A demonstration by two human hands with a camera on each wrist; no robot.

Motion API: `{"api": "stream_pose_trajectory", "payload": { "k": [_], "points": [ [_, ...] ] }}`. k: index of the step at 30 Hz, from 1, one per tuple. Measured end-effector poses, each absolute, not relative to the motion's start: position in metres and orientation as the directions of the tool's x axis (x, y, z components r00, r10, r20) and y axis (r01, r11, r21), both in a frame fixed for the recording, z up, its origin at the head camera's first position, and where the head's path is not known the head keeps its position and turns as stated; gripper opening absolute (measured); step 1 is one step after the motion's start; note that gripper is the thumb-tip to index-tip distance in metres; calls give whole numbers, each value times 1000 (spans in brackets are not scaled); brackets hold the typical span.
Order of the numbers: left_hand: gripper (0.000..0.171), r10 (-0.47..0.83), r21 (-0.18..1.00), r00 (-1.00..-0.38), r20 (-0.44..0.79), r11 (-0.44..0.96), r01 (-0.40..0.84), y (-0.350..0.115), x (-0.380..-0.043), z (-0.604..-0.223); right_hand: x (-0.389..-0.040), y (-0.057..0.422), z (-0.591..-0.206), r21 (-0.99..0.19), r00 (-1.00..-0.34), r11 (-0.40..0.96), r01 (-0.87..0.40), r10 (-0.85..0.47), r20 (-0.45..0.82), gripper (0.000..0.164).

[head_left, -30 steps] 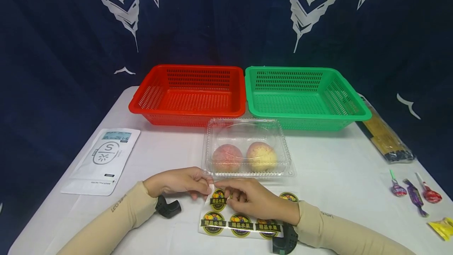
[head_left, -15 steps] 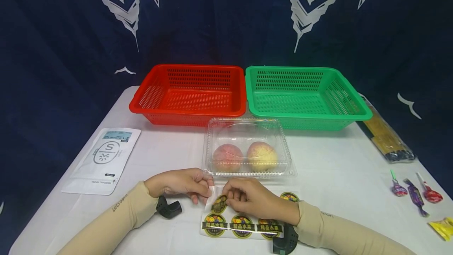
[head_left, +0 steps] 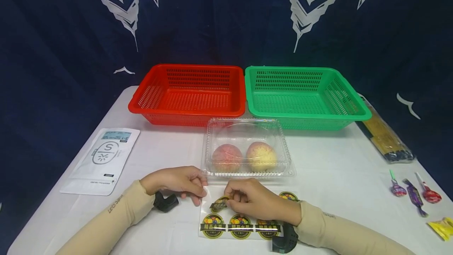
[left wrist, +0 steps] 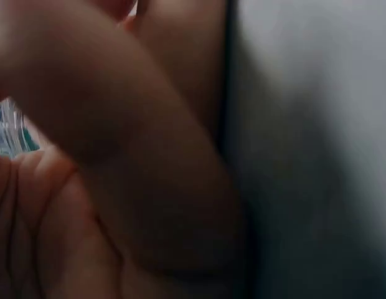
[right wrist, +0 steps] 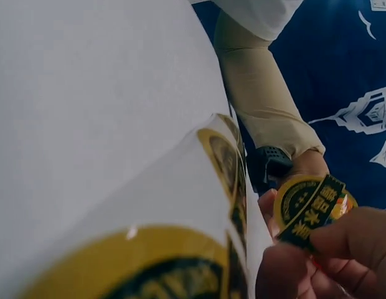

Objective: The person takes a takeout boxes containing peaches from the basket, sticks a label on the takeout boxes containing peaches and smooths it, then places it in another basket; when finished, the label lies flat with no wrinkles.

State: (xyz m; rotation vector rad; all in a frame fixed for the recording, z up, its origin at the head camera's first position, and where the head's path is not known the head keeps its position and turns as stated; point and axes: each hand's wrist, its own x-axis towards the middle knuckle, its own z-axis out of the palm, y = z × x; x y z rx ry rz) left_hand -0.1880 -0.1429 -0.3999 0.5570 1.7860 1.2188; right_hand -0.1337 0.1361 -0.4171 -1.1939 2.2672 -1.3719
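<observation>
Pinching one round fruit label [head_left: 218, 204] in my right hand [head_left: 253, 200], I had it tilted, in the head view, above the far left corner of the sticker sheet [head_left: 240, 227]. My left hand [head_left: 178, 180] lay just beside that sheet's left edge, fingers bent; I could not tell whether they held anything. Only a narrow strip of white tablecloth [head_left: 325, 156] ran between the sheet's far edge and the clear clamshell box [head_left: 244, 129], where two peaches [head_left: 262, 156] sat side by side. Behind it, the red basket [head_left: 185, 114] and green basket [head_left: 308, 117] blocked the way back. Leftward, cloth stretched to the white pouch [head_left: 102, 160]; rightward, a wider span reached the lollipops [head_left: 431, 196] near the table's edge.

The left wrist view was blurred: folded fingers and palm crowded its left, with clear ridged plastic [left wrist: 12, 131] peeking past, so my left grip stayed unreadable.

In the right wrist view, thumb and finger nipped the label's rim, close by the sheet's upcurled edge, with my tan left sleeve [right wrist: 261, 93] beyond.
</observation>
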Motion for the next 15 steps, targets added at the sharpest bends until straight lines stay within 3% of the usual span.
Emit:
{"api": "stream_pose_trajectory", "payload": {
  "k": [8, 15],
  "points": [
    [6, 690, 863, -640, -339, 499, 81, -150, -194, -392, -134, 142, -403, -884, -646, 178, -432, -745, 166, 10],
    [26, 542, 881, -813, -213, 467, 81, -153, -205, -389, -135, 146, -392, -925, -654, 124, -359, -740, 155, 7]
  ]
}}
